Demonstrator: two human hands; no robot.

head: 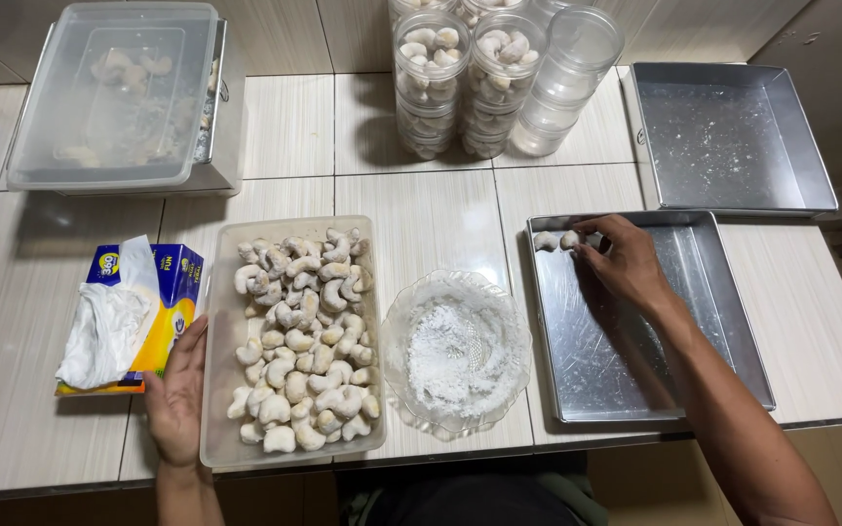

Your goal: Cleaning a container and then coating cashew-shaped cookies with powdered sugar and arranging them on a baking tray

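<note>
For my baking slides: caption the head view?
Right hand places crescent cookies in a metal tray; left hand steadies the clear plastic cookie tub.

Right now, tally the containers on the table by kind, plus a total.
Metal baking trays: 2, the near tray under the right hand and the far tray.
Flat clear plastic boxes: 2, the cookie box by the left hand and the lidded box.
Glass bowl of white powder: 1.
Round clear jar stacks: 3.
Total: 8.
</note>
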